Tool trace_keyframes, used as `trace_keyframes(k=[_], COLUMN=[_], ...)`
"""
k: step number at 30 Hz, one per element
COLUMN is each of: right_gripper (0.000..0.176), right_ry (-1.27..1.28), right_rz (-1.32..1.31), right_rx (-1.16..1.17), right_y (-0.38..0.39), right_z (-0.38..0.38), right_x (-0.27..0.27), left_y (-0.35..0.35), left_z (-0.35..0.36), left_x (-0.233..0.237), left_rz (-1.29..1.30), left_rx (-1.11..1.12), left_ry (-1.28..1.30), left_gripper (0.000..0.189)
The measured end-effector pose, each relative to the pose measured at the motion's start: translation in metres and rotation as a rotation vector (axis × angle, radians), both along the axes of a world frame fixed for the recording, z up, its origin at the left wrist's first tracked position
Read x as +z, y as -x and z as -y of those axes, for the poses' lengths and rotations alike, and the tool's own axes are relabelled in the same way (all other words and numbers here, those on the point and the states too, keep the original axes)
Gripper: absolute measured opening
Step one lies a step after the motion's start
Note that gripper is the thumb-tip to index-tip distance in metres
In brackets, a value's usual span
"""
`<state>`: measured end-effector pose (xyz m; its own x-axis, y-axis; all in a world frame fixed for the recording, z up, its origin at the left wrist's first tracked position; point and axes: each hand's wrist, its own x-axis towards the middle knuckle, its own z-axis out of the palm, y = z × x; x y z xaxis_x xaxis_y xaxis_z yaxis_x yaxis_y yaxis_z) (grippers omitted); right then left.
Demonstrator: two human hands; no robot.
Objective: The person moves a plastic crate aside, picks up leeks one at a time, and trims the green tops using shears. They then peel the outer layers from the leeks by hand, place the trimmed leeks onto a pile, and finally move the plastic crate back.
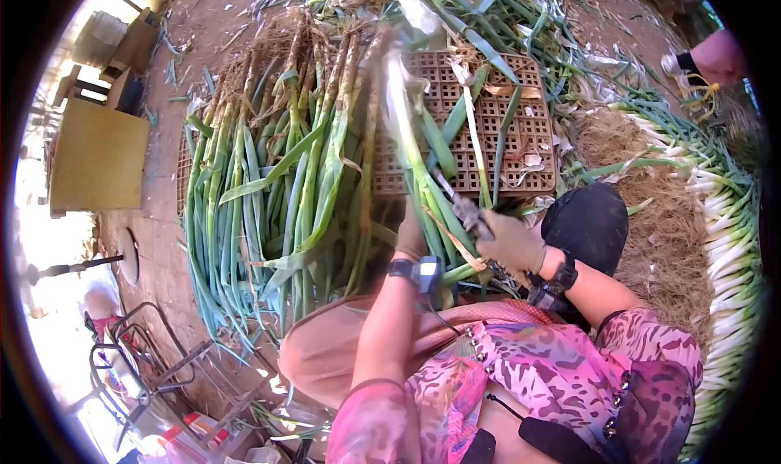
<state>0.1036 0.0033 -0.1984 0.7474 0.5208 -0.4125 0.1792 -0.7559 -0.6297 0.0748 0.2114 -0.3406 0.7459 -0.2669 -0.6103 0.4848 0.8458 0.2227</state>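
My left hand [412, 233], gloved, is closed around the green leaves of a leek [411, 151] whose white end points away from me and is blurred. In my gloved right hand [514, 243] is a grey hand tool [470, 217] with a thin metal end that reaches up beside the leek stalk. A pale translucent blur [419, 15] shows beyond the leek's white end. Under and beyond the leek lies a brown plastic crate [521, 130], with a thin leek [473, 135] across it. To the left of my left hand lies a pile of unpeeled leeks [305, 171], roots away from me.
A long row of white-stemmed leeks [724, 269] lies at the right, beside heaped roots [663, 244]. Leaf scraps [529, 25] cover the far ground. Another person's hand [720, 57] shows at upper right. A yellow board [98, 155] and metal frame [154, 366] stand left.
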Motion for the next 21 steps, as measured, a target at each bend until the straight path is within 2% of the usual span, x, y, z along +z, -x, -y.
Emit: trace_keyframes(k=[2, 3, 5, 6, 7, 9, 10, 12, 15, 16, 18, 21], right_gripper=[0.053, 0.049, 0.039, 0.038, 0.040, 0.043, 0.047, 0.048, 0.050, 0.051, 0.052, 0.051], right_ry=[0.007, -0.028, -0.018, -0.034, 0.061, 0.147, 0.209, 0.231, 0.289, 0.289, 0.255, 0.259], right_rz=[0.030, 0.138, 0.224, 0.236, 0.198, 0.219, 0.125, 0.227, 0.269, 0.273, 0.268, 0.290], right_rx=[-0.132, -0.135, -0.127, -0.127, -0.127, -0.130, -0.116, -0.028, 0.057, 0.075, 0.109, 0.259], right_y=[-0.021, -0.034, -0.068, -0.088, -0.109, -0.145, -0.164, -0.186, -0.189, -0.184, -0.166, -0.123], right_z=[-0.003, -0.003, -0.022, -0.036, -0.051, -0.071, -0.080, -0.091, -0.100, -0.101, -0.102, -0.090], right_x=[0.021, 0.003, -0.006, -0.005, 0.000, 0.000, 0.008, -0.010, 0.002, 0.012, 0.031, 0.026], left_y=[0.004, 0.009, 0.018, 0.020, 0.022, 0.023, 0.023, 0.023, 0.025, 0.024, 0.023, 0.011], left_z=[0.020, 0.037, 0.070, 0.075, 0.077, 0.064, 0.062, 0.058, 0.065, 0.067, 0.055, 0.015], left_x=[0.018, -0.009, -0.026, -0.029, -0.031, 0.010, 0.015, 0.022, -0.019, -0.014, -0.006, 0.037], left_rz=[-0.070, -0.068, -0.067, -0.092, -0.119, -0.134, -0.145, -0.171, -0.152, -0.160, 0.098, 0.154], left_rx=[-0.057, -0.081, -0.048, -0.071, -0.091, -0.133, -0.125, -0.110, -0.171, -0.170, -0.428, -0.447], left_ry=[-0.197, -0.167, -0.074, -0.143, -0.209, -0.302, -0.314, -0.335, -0.505, -0.540, -1.053, -1.500], left_gripper=[0.073, 0.073, 0.074, 0.075, 0.077, 0.077, 0.078, 0.080, 0.082, 0.084, 0.077, 0.049])
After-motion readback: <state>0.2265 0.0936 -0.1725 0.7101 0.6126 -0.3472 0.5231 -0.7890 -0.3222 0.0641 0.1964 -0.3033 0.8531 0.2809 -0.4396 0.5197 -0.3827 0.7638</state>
